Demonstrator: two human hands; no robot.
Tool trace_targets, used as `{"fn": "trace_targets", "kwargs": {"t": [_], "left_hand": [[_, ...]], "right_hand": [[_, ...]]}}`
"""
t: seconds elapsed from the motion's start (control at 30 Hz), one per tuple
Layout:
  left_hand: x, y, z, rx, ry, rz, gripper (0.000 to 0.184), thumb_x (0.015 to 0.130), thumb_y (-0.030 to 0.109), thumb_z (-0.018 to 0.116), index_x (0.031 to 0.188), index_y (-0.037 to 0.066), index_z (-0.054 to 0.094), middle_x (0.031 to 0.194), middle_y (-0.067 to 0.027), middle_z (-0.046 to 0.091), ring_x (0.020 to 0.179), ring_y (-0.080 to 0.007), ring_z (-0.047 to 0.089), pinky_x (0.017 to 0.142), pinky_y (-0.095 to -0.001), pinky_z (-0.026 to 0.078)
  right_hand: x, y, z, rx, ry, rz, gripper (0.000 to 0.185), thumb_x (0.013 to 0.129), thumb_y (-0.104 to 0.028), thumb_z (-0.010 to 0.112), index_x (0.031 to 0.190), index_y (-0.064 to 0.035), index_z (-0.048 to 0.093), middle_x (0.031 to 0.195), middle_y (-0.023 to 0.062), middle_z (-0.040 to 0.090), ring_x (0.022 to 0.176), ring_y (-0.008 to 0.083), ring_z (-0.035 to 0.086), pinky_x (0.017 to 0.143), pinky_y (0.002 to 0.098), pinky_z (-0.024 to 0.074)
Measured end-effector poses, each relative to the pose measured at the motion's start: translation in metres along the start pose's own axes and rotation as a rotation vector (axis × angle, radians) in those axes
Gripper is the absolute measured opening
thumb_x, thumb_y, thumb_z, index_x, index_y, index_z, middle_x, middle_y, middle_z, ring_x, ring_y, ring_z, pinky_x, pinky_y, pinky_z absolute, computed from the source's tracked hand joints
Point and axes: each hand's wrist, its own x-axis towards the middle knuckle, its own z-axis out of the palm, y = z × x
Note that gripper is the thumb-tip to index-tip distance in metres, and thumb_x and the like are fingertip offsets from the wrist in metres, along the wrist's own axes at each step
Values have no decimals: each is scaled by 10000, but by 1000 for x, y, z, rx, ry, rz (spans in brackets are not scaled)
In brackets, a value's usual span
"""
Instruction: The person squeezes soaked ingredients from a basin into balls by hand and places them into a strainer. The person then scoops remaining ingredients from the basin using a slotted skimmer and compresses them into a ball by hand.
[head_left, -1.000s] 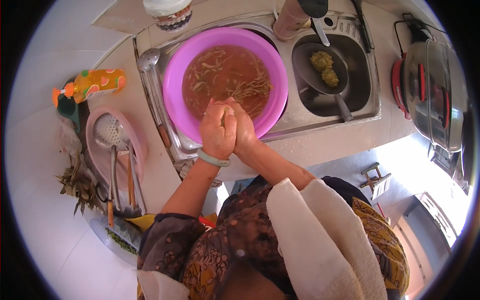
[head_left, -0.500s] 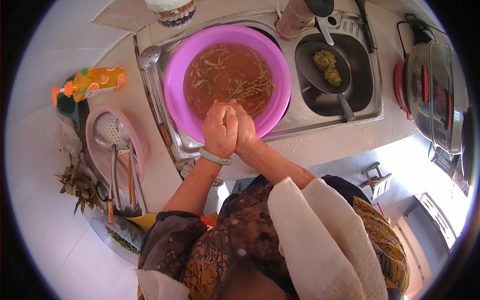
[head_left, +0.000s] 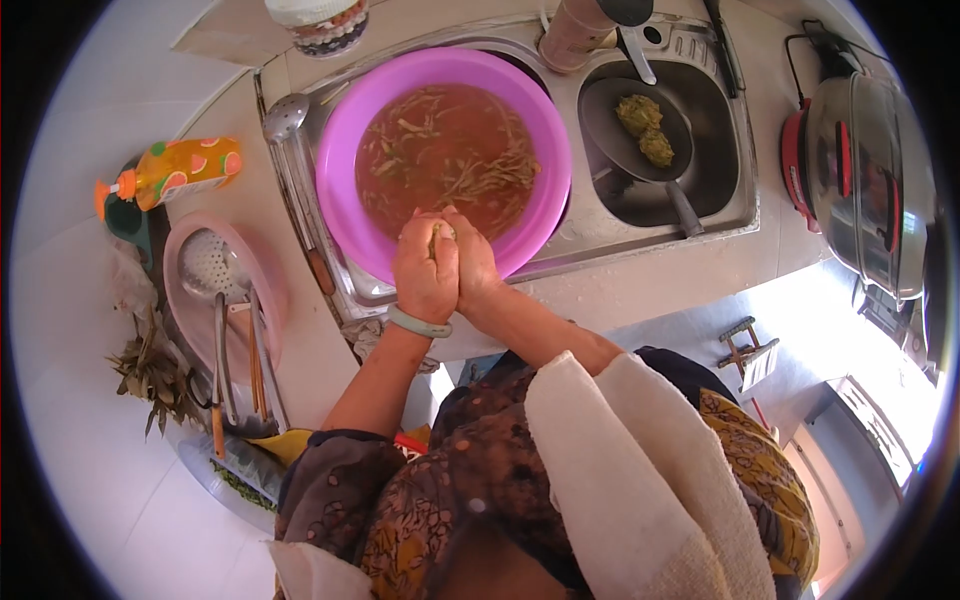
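Note:
Pressed tightly together, my left hand [head_left: 426,268] and my right hand [head_left: 474,266] are closed around a clump of shredded vegetable [head_left: 437,231]. Only a small pale-green bit of it shows between the thumbs; my fingers hide the rest. A bangle circles my left wrist. Both hands are over the near rim of a purple basin [head_left: 336,190], which holds reddish, cloudy water with loose vegetable shreds [head_left: 490,177] in it. To the right, a dark, shallow pan [head_left: 612,150] with a handle rests across the sink bowl, carrying two squeezed vegetable clumps [head_left: 645,130].
Left of the basin lies a slotted spoon [head_left: 287,115]. Farther left are an orange bottle [head_left: 188,172] and a pink oval basin [head_left: 270,290] with a strainer and tongs. A pink pitcher [head_left: 570,40] stands behind the sink [head_left: 728,180]; a glass-lidded electric pot [head_left: 860,180] sits at right.
The whole view has shifted slightly, so things appear a little farther left. My hands stay clasped over the basin's near rim, still pressing the clump.

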Motion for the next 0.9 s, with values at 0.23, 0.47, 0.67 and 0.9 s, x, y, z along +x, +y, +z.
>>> {"fn": "trace_targets", "kwargs": {"t": [0.23, 0.47, 0.67, 0.9], "left_hand": [[-2, -2, 10, -11, -30, -125, 116, 875, 118, 516, 863, 10, 557, 846, -175, 607, 799, -344, 590, 864, -441, 464], [23, -30, 8, -351, 16, -589, 318, 953, 309, 447, 899, 35, 599, 819, -142, 618, 758, -281, 607, 692, -384, 473], [47, 29, -5, -958, 373, -1021, 384, 972, 366, 427, 997, 23, 599, 1007, -126, 630, 870, -242, 620, 772, -376, 506], [4, 12, 1, 259, 77, -72, 377, 948, 325, 431, 1121, 42, 611, 1359, -221, 425, 1302, -421, 335, 1056, -554, 214]], "right_hand": [[11, 2, -17, -9, 6, -10, 402, 987, -368, 376, 1072, -35, 584, 1007, 94, 615, 919, 202, 594, 803, 322, 492], [25, -25, -14, 18, -242, 143, 602, 962, -563, 369, 1192, -23, 502, 1125, 137, 593, 1038, 242, 582, 903, 425, 477], [1, -51, -6, -184, -70, 126, 722, 938, -617, 350, 1250, 21, 485, 1190, 189, 571, 1139, 311, 533, 993, 439, 424], [0, -54, -2, 183, -308, 61, 522, 967, -477, 435, 1077, 7, 597, 1029, 181, 618, 1002, 284, 602, 899, 429, 494]]}}
